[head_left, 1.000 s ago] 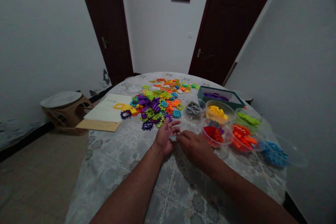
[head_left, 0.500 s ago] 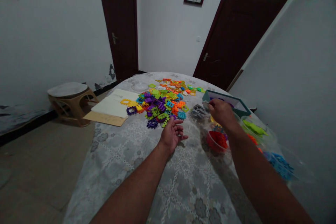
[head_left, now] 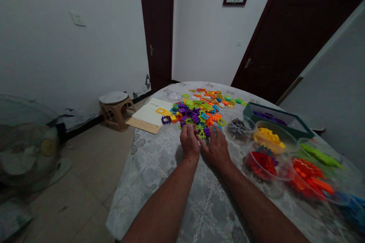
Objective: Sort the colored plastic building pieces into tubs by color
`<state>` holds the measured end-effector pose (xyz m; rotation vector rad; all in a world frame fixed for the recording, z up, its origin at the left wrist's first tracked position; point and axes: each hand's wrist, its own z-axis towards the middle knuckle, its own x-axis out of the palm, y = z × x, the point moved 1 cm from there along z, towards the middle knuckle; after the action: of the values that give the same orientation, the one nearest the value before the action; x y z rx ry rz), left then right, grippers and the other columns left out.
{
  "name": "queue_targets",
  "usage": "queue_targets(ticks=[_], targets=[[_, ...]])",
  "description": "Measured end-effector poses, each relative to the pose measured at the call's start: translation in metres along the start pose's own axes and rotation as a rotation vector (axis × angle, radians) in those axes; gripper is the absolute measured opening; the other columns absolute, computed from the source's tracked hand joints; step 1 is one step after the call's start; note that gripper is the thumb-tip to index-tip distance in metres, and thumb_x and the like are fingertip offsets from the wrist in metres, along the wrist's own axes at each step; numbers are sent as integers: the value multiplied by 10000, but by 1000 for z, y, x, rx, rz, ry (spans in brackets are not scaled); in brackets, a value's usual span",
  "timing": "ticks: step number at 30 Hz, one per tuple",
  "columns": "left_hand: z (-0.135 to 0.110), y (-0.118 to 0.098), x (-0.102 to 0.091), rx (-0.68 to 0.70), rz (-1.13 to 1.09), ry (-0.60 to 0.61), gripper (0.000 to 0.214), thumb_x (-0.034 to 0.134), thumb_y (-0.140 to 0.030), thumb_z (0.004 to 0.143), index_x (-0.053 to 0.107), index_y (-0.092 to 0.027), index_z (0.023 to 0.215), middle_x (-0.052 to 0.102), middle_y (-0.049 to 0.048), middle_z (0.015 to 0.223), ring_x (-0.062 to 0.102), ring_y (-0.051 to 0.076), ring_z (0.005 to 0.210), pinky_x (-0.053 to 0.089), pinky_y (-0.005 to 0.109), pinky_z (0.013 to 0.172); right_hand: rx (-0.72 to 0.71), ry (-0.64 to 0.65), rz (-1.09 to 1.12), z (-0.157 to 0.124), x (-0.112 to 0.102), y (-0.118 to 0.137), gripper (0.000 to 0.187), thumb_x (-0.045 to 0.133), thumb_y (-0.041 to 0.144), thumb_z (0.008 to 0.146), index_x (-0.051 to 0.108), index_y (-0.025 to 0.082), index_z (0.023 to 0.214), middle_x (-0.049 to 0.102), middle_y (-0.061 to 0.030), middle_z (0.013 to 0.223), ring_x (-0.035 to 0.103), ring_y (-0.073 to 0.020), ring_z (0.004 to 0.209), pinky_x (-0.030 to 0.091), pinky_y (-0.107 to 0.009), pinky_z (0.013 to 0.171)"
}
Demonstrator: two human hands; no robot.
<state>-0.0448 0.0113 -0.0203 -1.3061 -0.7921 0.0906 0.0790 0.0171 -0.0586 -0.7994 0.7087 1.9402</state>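
Back from the bowls [head_left: 291,141], the right hand [head_left: 218,148] is loosely spread beside the curled left hand [head_left: 189,142], whose grip I cannot tell, putting both at the coloured pile [head_left: 194,113].

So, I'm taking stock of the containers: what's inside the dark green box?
Purple pieces show inside the dark green box. Its near side hides part of the bottom; anything there can't be seen.
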Motion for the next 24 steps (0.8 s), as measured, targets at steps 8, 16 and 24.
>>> queue_targets(ticks=[8, 16, 24], targets=[[86, -56, -39, 380, 974, -41, 434, 593, -291, 909, 613, -157, 1321, 650, 159, 1343, 571, 292, 1294, 416, 403, 1119, 56, 130, -47, -9, 14, 0, 746, 581, 544, 972, 413, 125, 1566, 382, -257, 1621, 340, -431, 1500, 305, -623, 1191], [175, -36, -78, 194, 1742, -135, 741, 483, -634, 961, 499, -127, 1501, 477, 290, 1540, 338, 471, 1499, 253, 589, 1185, 113, 164, 2, -8, 16, 2, 764, 595, 535, 960, 410, 130, 1581, 347, -254, 1646, 299, -427, 1529, 252, -636, 1216], [187, -2, -66, 348, 1820, 50, 694, 346, -661, 1009, 592, -153, 1413, 632, 243, 1393, 489, 421, 1382, 326, 580, 1135, 156, 198, 40, -7, 18, 1, 778, 600, 546, 953, 413, 138, 1589, 318, -235, 1670, 279, -432, 1545, 243, -627, 1228]])
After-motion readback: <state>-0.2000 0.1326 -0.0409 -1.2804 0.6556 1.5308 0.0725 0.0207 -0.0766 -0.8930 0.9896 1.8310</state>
